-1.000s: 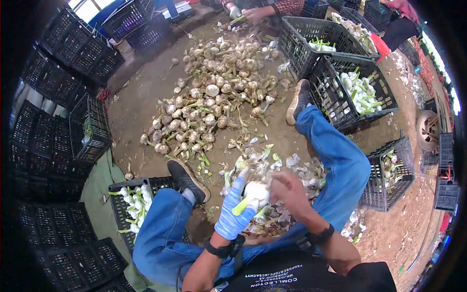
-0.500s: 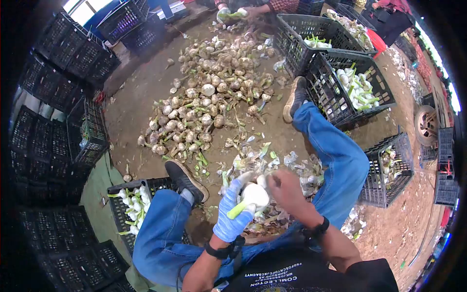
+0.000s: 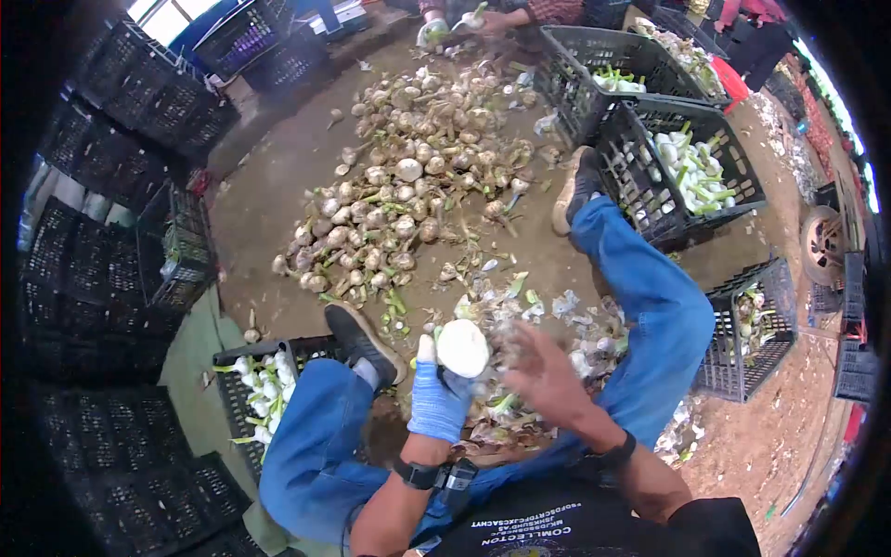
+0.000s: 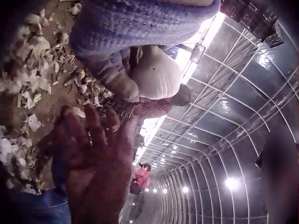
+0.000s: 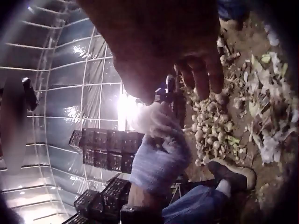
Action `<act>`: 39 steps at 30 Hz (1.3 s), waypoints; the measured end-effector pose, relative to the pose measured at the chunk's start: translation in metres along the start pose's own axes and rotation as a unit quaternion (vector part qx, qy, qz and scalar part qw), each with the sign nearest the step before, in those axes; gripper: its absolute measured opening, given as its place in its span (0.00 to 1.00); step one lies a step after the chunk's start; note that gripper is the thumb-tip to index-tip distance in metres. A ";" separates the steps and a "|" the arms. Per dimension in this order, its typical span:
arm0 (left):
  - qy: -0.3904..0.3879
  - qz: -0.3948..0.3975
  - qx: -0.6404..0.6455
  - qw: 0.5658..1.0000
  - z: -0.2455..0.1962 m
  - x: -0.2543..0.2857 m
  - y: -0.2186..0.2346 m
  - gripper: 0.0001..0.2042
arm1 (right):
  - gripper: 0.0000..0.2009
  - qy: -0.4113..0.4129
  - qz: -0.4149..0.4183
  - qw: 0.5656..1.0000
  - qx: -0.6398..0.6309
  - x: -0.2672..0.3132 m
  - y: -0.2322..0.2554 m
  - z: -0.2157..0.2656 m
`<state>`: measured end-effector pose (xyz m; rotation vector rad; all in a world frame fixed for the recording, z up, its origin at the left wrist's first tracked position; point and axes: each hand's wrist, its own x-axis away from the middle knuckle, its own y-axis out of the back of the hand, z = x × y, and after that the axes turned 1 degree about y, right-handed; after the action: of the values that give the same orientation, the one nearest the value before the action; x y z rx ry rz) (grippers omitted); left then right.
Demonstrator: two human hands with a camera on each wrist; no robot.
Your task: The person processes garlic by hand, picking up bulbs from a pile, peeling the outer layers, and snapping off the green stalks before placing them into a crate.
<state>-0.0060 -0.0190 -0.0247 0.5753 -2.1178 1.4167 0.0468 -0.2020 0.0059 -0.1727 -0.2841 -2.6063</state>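
A peeled white garlic bulb (image 3: 463,348) is held up by my left hand (image 3: 438,399), which wears a blue-and-white knit glove with greyish fingertips. In the left wrist view the gloved fingers curl round the bulb (image 4: 158,74). My bare right hand (image 3: 549,376) is just to the right of the bulb, slightly blurred. Its fingers (image 4: 96,126) are extended and spread in the left wrist view, apart from the bulb, with nothing in them. Below both hands lies a heap of loose garlic skins and trimmed stalks (image 3: 506,408).
A large pile of unpeeled garlic (image 3: 408,176) spreads over the ground ahead. Black crates of peeled garlic stand at right (image 3: 640,218) and left (image 3: 227,408). Another crate (image 3: 742,371) is by the right knee. Empty crates (image 3: 74,288) stack at far left. A person's gloved hand (image 3: 432,34) works opposite.
The left hand has turned the bulb so its stalk no longer shows, shifting slightly left. The right hand has moved from close by the bulb to slightly lower, fingers spreading.
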 end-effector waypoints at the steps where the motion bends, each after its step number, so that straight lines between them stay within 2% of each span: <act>1: -0.033 -0.039 -0.039 0.998 0.001 0.005 -0.008 0.29 | 0.37 0.041 0.009 0.999 -0.015 0.000 -0.003 0.004; 2: -0.063 -0.069 -0.076 0.993 0.005 0.004 -0.015 0.28 | 0.39 0.045 0.039 0.998 -0.009 -0.004 -0.004 0.013; 3: -0.065 -0.116 -0.155 0.979 0.010 -0.002 -0.008 0.24 | 0.44 0.066 0.055 0.994 0.073 -0.007 -0.009 0.004; 5: -0.089 -0.087 -0.318 0.940 0.015 -0.006 0.001 0.17 | 0.38 0.104 -0.005 0.988 0.117 -0.011 -0.017 0.007; 6: -0.074 -0.058 -0.365 0.926 0.015 0.001 0.004 0.18 | 0.34 0.062 -0.013 0.995 0.073 -0.015 -0.016 0.000; 8: -0.107 0.028 -0.464 0.879 0.013 0.003 0.009 0.23 | 0.28 -0.102 0.020 0.987 -0.123 -0.026 0.004 -0.009; 9: -0.108 0.037 -0.460 0.880 0.012 0.006 0.000 0.23 | 0.25 0.036 -0.026 0.999 -0.011 -0.044 0.022 -0.065; 10: -0.083 0.051 -0.443 0.891 0.010 0.014 -0.008 0.23 | 0.22 0.172 -0.067 0.978 0.100 -0.057 0.044 -0.114; 11: -0.058 0.062 -0.425 0.901 0.008 0.017 -0.012 0.23 | 0.23 0.042 -0.110 0.970 -0.212 -0.067 0.077 -0.074; 12: -0.060 0.061 -0.422 0.903 0.008 0.015 -0.011 0.23 | 0.25 -0.096 -0.138 0.849 -0.500 -0.088 0.121 -0.024; 13: -0.075 0.064 -0.435 0.895 0.007 0.013 -0.009 0.22 | 0.24 -0.014 -0.187 0.841 -0.507 -0.103 0.156 -0.019; 14: -0.092 0.060 -0.448 0.887 0.006 0.013 -0.005 0.22 | 0.26 0.041 -0.200 0.842 -0.500 -0.110 0.186 0.000; 15: -0.101 0.049 -0.437 0.893 0.006 0.015 -0.007 0.21 | 0.25 0.034 -0.246 0.835 -0.491 -0.121 0.206 0.007; 16: -0.082 0.029 -0.407 0.909 0.002 0.021 -0.019 0.14 | 0.24 0.027 -0.290 0.827 -0.482 -0.133 0.216 0.008; 18: -0.103 0.012 -0.449 0.887 -0.004 0.021 -0.025 0.15 | 0.20 -0.026 -0.282 0.901 -0.329 -0.167 0.215 -0.019; 19: -0.062 0.037 -0.396 0.915 -0.003 0.015 -0.018 0.16 | 0.16 -0.079 -0.271 0.933 -0.223 -0.178 0.191 -0.022; 20: -0.066 0.028 -0.392 0.917 -0.002 0.013 -0.012 0.16 | 0.16 -0.095 -0.219 0.960 -0.149 -0.190 0.165 -0.027; 22: -0.034 0.025 -0.343 0.939 -0.004 0.011 -0.017 0.16 | 0.17 -0.124 -0.116 0.985 -0.028 -0.224 0.124 -0.070; 23: -0.038 0.008 -0.350 0.936 -0.005 0.009 -0.016 0.16 | 0.19 -0.122 -0.096 0.988 0.025 -0.239 0.103 -0.077; 24: -0.044 0.002 -0.347 0.937 -0.007 0.007 -0.015 0.16 | 0.20 -0.017 -0.107 0.981 0.160 -0.272 0.091 -0.135; 26: -0.014 -0.001 -0.367 0.930 -0.013 0.000 -0.013 0.19 | 0.22 0.140 -0.133 0.914 0.357 -0.306 0.061 -0.135; 27: -0.013 -0.008 -0.352 0.936 -0.013 -0.003 -0.008 0.19 | 0.22 0.142 -0.120 0.918 0.352 -0.323 0.049 -0.130; 28: -0.041 -0.028 -0.416 0.908 -0.013 -0.009 -0.002 0.18 | 0.23 0.161 -0.075 0.917 0.357 -0.343 0.035 -0.122; 30: -0.030 -0.060 -0.360 0.930 -0.019 -0.012 -0.009 0.16 | 0.25 0.178 -0.016 0.920 0.349 -0.376 -0.002 -0.110; 32: -0.026 -0.087 -0.342 0.935 -0.015 -0.019 -0.001 0.15 | 0.29 0.263 -0.029 0.883 0.387 -0.404 -0.041 -0.098; 33: -0.020 -0.101 -0.358 0.928 -0.016 -0.021 0.001 0.17 | 0.29 0.260 -0.024 0.886 0.384 -0.420 -0.054 -0.090; 34: -0.014 -0.114 -0.375 0.920 -0.016 -0.024 0.005 0.18 | 0.31 0.293 -0.020 0.844 0.449 -0.438 -0.065 -0.079; 35: -0.029 -0.127 -0.330 0.935 -0.014 -0.026 0.011 0.15 | 0.32 0.324 -0.015 0.796 0.511 -0.455 -0.075 -0.072; 36: -0.027 -0.132 -0.330 0.935 -0.020 -0.029 0.012 0.15 | 0.29 0.327 0.021 0.797 0.507 -0.469 -0.082 -0.068; 38: 0.065 -0.146 -0.300 0.940 -0.032 -0.026 0.007 0.16 | 0.22 0.324 0.025 0.775 0.542 -0.496 -0.098 -0.092; 39: 0.037 -0.154 -0.296 0.942 -0.030 -0.026 0.010 0.16 | 0.22 0.323 0.031 0.775 0.542 -0.496 -0.102 -0.097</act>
<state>0.0138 0.0141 -0.0386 0.5610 -2.1302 0.5742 0.4167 0.0976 -0.1918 1.0534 -1.3764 -1.8608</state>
